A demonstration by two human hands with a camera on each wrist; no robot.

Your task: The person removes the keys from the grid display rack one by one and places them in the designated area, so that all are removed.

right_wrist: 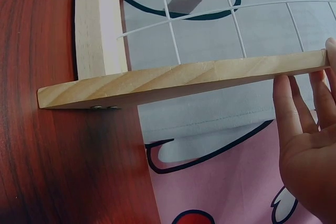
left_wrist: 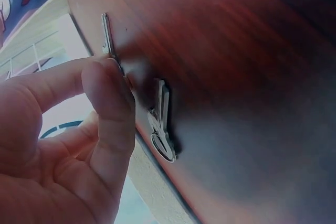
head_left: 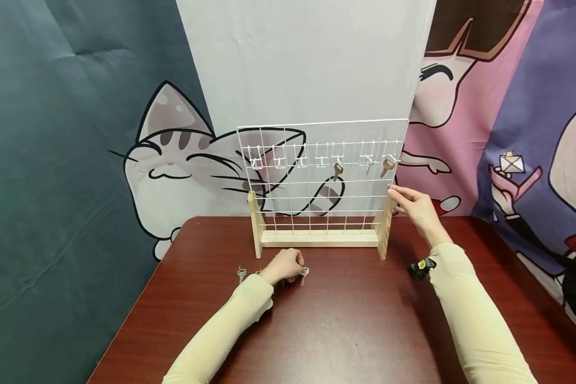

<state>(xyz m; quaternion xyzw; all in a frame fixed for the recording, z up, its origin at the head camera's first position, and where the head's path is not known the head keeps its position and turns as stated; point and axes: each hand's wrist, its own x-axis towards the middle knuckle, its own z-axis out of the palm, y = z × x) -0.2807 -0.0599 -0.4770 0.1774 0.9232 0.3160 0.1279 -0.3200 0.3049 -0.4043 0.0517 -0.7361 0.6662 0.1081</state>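
Observation:
My left hand (head_left: 284, 265) is low over the table, in front of the rack. Its thumb and forefinger pinch a small metal key (left_wrist: 107, 32), partly hidden behind the fingertips. A second key (left_wrist: 163, 124) lies on the table beside those fingers. A white wire grid rack (head_left: 317, 190) stands on wooden supports. With thumb and fingers, my right hand (head_left: 416, 210) grips the top of its right wooden upright (left_wrist: 44, 19). From hooks on the grid's right half hang a bronze-coloured key (head_left: 338, 169), a thin key seen edge-on (head_left: 367, 169) and another key (head_left: 387, 166).
Several white hooks (head_left: 278, 163) along the grid's left half carry no keys. Another key (head_left: 242, 273) lies on the brown table (head_left: 345, 320), left of my left hand. A black wrist device (head_left: 421, 268) sits at my right cuff. Printed cloth (head_left: 307, 58) hangs behind.

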